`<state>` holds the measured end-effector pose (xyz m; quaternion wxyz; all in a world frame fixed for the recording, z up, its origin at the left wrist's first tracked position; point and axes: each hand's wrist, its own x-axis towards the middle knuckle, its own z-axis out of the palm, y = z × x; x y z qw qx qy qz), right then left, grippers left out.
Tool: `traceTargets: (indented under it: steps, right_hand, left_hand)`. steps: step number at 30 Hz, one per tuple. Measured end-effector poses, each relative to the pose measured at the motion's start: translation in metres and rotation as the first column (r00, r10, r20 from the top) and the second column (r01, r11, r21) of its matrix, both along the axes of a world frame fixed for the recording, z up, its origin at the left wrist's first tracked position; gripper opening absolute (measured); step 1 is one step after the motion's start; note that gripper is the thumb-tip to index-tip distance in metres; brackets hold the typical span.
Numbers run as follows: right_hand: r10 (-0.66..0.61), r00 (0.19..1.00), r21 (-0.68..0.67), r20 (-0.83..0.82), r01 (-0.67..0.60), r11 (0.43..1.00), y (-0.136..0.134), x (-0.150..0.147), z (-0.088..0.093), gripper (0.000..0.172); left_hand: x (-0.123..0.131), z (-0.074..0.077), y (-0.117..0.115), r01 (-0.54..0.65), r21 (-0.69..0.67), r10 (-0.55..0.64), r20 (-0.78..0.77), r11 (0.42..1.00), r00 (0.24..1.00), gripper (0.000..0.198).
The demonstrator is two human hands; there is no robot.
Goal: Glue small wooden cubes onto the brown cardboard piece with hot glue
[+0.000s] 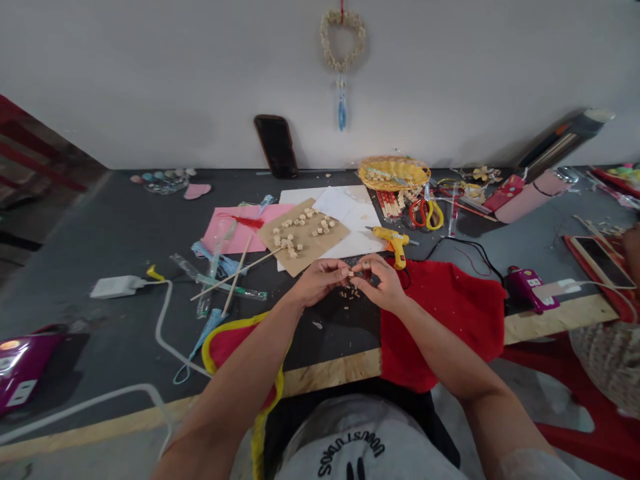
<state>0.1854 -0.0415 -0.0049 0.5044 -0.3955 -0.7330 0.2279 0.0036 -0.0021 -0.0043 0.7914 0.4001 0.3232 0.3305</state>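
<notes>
My left hand [320, 280] and my right hand [381, 283] meet over the dark table [125, 227], fingertips pinched together on a small pale wooden bead [351, 273] held between them. Several more loose beads [350, 293] lie on the table just below my hands. A cardboard sheet [305, 235] with several clusters of the same beads sits beyond my left hand. A yellow glue gun [395, 243] lies just past my right hand. A thin wooden stick [235, 275] rests to the left.
Red cloth [450, 313] lies under my right forearm. Pink paper [240, 230], white sheets [350, 213], a yellow basket [394, 173], scissors [426, 213], a phone [276, 145] leaning on the wall, a white charger [115, 287] and a magenta device [525, 287] surround them. Another person's arm [633, 250] shows far right.
</notes>
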Motion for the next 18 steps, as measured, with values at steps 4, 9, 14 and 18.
traceTargets:
  steps: [4, 9, 14, 18]
  right_hand:
    - [-0.007, 1.0, -0.015, -0.001, 0.007, 1.0, -0.0003, -0.0004, -0.0007, 0.007]
    - [-0.011, 1.0, -0.021, -0.005, 0.011, 1.0, 0.0003, -0.0008, -0.0023, 0.006]
    - [-0.003, 1.0, -0.001, 0.003, 0.003, 1.0, 0.0008, -0.0009, -0.0035, 0.004]
    - [-0.012, 1.0, 0.015, 0.015, 0.012, 1.0, 0.0008, -0.0014, -0.0045, 0.004]
  left_hand:
    - [-0.0007, 0.0001, 0.0004, 0.025, 0.01, -0.025, 0.016, 1.0, 1.0, 0.033]
    - [-0.001, -0.002, 0.0006, 0.041, 0.023, -0.041, 0.008, 0.999, 0.999, 0.034]
    - [-0.001, -0.0024, 0.0008, 0.035, 0.046, -0.034, -0.024, 0.998, 0.999, 0.035]
    - [-0.0009, -0.0025, 0.0009, 0.032, 0.049, -0.03, -0.037, 0.998, 0.999, 0.035]
